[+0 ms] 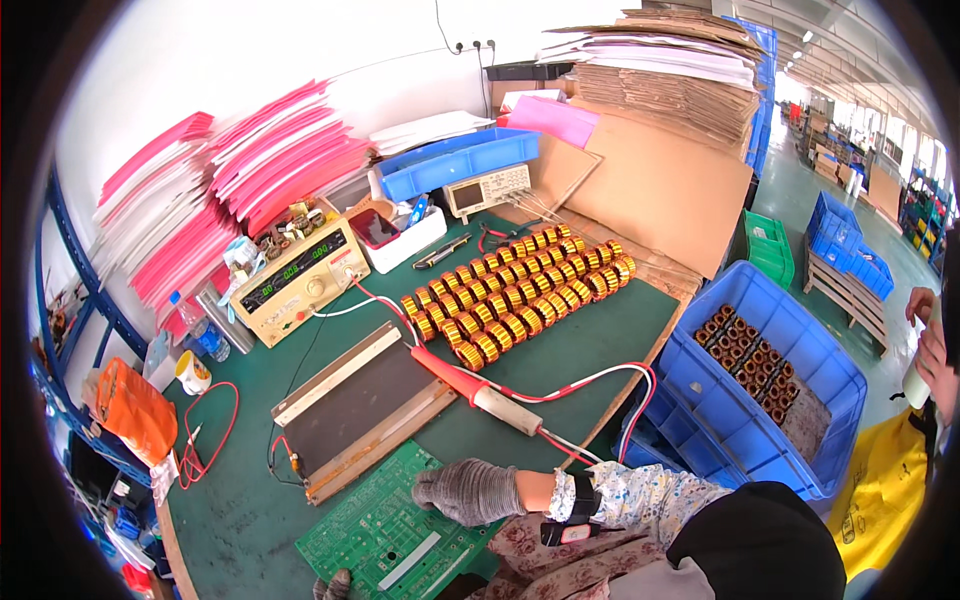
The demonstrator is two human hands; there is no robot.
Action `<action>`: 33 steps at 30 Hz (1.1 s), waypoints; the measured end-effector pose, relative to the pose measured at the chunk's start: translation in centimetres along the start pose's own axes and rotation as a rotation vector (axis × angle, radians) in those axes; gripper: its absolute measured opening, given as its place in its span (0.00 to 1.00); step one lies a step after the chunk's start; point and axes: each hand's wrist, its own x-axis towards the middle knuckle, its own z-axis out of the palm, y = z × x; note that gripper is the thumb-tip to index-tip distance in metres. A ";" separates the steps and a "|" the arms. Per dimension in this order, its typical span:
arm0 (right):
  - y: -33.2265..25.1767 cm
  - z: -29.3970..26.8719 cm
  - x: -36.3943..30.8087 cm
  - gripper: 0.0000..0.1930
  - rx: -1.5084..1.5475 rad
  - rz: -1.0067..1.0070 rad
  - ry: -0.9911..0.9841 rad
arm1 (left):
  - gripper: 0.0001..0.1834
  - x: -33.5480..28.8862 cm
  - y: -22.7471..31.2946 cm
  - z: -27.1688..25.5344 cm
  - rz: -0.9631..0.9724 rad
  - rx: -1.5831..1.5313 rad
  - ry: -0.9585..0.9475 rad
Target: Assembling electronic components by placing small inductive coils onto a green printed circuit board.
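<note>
A green circuit board (370, 530), with a white strip on its face, lies tilted at the front edge of the table. My left hand (334, 584), in a grey glove and mostly cut off by the lower edge, grips the board's near left corner. My right hand (468, 491), also grey-gloved, rests over the board's upper right part. Its fingers are curled together; whatever they pinch, if anything, is hidden. Beyond it, a red and white handled probe (480, 390) with cables lies across the wooden-edged frame with a dark plate (355, 400).
Rows of copper-wound coils (515, 290) cover the table's middle. Behind stand a power supply (300, 280), a bench meter (487, 190) and a blue tray (460, 163). A blue crate (770, 380) holding coils is at right. A person's hand (930, 340) shows far right.
</note>
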 end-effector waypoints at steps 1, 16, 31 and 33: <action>-0.1 -0.2 0.0 0.22 0.019 0.031 -0.070 | 0.28 0.0 -0.2 -0.1 0.000 -0.003 0.003; -0.2 -0.2 -3.7 0.34 0.435 0.103 0.222 | 0.25 0.0 -0.5 0.0 -0.011 -0.171 -0.037; -0.1 -1.0 -6.0 0.30 0.279 0.086 0.306 | 0.11 -0.6 0.1 1.6 -0.113 -0.122 -0.072; -0.6 -0.8 -5.8 0.30 0.162 -0.082 0.293 | 0.13 -0.6 -0.8 1.2 -0.028 -0.036 -0.078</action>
